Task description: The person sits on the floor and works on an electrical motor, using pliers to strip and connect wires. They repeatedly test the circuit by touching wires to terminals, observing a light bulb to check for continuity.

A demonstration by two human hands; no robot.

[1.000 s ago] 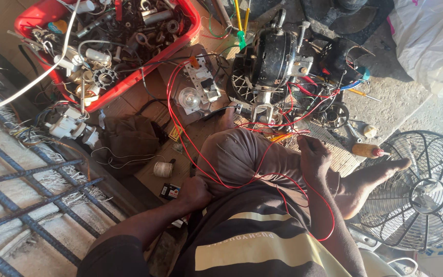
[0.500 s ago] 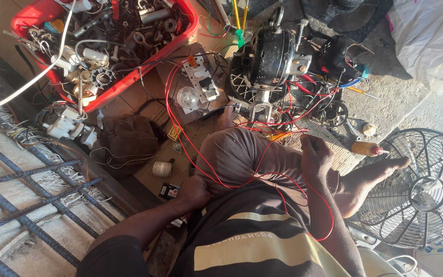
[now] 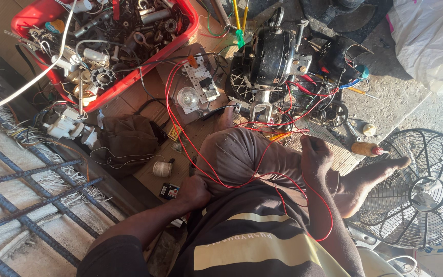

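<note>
Left hand point(image 3: 195, 191) curled shut beside the raised knee point(image 3: 237, 154), fingers pressed around the red wire point(image 3: 221, 183) where it crosses the thigh; right hand point(image 3: 315, 154) closed too, pinching the same wire near the black fan motor point(image 3: 273, 56). Wire looped over the knee and up to a switch board with a bulb point(image 3: 196, 87). Red tray of parts point(image 3: 103, 46) at upper left, fan guard point(image 3: 426, 190) at right.
</note>
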